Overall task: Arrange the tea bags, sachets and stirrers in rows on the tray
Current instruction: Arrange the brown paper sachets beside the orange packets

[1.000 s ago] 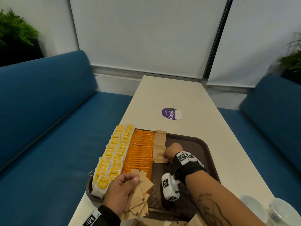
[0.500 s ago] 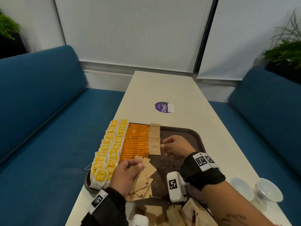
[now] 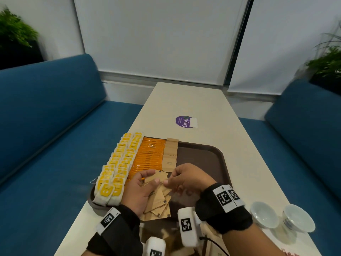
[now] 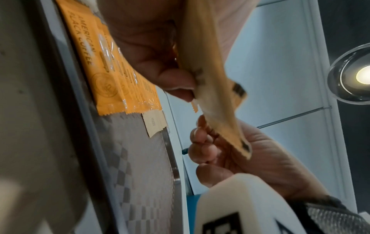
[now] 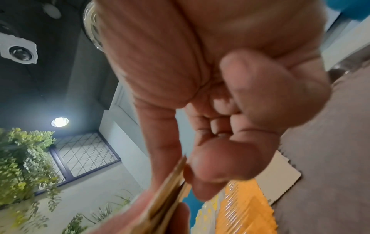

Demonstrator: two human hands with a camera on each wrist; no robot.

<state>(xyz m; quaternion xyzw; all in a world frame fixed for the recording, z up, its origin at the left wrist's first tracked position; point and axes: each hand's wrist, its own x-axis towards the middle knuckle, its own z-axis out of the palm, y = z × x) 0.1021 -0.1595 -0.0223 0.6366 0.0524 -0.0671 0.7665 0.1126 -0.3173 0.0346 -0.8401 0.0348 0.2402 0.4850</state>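
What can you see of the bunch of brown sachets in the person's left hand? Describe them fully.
The brown sachets are flat, square kraft-paper packets with serrated edges and small dark print, fanned loosely and overlapping. The left hand grips the bunch above the near end of the brown tray, thumb on top. The right hand pinches the top sachet's edge. The lower ones droop towards the tray; whether they touch it is unclear.

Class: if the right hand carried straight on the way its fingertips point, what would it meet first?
The right hand points left at the brown sachets fanned in the left hand; its fingertips already seem to touch one.
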